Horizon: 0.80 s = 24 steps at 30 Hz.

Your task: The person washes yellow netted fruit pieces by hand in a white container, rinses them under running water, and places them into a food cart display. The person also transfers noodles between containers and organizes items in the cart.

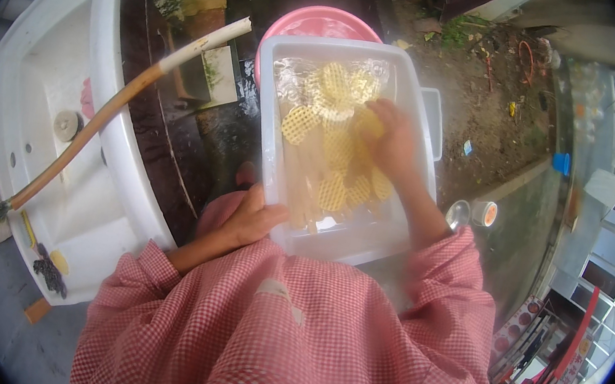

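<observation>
A white plastic tub [261,169] with water in it is tilted before me, its far end over a pink basin [323,18]. Several yellow waffle-cut slices [299,124] lie in the water, grouped towards the middle and right. At the tub's near left rim, my left hand [250,216] grips the edge with the thumb inside. Inside the tub at the right, my right hand [391,139] is bent over the slices, its fingers at a yellow slice; haze blurs them, and whether they hold it is unclear.
To the left stands a white ceramic sink [120,169], crossed by a brown hose [104,115] with a pale end. A scouring pad [49,275] lies on its near corner. Right of the tub are a metal bowl [458,213], a small white container [483,213] and bare soil [466,119].
</observation>
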### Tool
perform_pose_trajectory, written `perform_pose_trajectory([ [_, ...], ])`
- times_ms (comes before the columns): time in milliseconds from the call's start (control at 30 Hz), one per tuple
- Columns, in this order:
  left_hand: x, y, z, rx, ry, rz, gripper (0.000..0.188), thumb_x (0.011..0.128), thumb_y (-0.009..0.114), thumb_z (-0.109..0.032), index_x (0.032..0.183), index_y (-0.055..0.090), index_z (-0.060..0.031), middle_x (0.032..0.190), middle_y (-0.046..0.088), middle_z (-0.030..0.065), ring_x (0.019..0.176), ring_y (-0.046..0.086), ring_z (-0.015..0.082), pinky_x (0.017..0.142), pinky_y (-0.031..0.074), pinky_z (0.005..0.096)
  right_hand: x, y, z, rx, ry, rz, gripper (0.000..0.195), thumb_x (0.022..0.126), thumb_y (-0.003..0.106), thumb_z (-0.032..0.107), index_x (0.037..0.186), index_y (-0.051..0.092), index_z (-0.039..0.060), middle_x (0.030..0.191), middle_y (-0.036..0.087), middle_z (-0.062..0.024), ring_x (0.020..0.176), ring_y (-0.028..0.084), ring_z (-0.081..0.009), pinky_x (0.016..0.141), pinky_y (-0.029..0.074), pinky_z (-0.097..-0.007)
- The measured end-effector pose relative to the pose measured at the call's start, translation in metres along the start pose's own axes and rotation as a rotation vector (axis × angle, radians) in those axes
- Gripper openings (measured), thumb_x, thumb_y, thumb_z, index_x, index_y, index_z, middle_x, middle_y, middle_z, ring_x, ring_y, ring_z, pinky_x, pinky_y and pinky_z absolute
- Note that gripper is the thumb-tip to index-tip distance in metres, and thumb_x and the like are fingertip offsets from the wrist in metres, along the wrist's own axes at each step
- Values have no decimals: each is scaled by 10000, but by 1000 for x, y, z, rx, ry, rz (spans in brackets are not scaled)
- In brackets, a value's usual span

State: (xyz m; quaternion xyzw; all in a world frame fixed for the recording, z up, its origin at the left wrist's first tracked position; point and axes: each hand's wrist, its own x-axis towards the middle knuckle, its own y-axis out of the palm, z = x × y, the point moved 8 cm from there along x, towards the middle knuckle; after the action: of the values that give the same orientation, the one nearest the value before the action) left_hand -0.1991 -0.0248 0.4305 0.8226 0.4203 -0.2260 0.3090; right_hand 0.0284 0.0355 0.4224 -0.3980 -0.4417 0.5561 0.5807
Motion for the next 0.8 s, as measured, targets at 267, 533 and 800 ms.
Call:
perform_pose_trajectory([
  [267,1,-12,7,19,55,-6,349,728,497,-4,1072,529,44,985,590,74,901,556,145,775,455,258,-34,-13,45,51,-128,269,494,713,671,275,1157,540,101,1152,543,-145,1080,500,-286,923,385,-414],
  [533,13,-11,17,-124,307,106,387,707,511,-38,1084,521,51,997,589,84,911,553,148,788,453,263,-84,-64,-53,742,726,181,485,710,628,58,1184,537,12,1065,601,-85,948,550,-148,799,443,-280],
  [800,35,-16,8,61,287,203,416,683,553,-115,1068,528,39,958,607,71,836,585,146,747,480,278,-154,-29,-74,694,783,156,407,770,549,154,1144,553,-5,1000,612,-89,839,578,-143,714,467,-284],
])
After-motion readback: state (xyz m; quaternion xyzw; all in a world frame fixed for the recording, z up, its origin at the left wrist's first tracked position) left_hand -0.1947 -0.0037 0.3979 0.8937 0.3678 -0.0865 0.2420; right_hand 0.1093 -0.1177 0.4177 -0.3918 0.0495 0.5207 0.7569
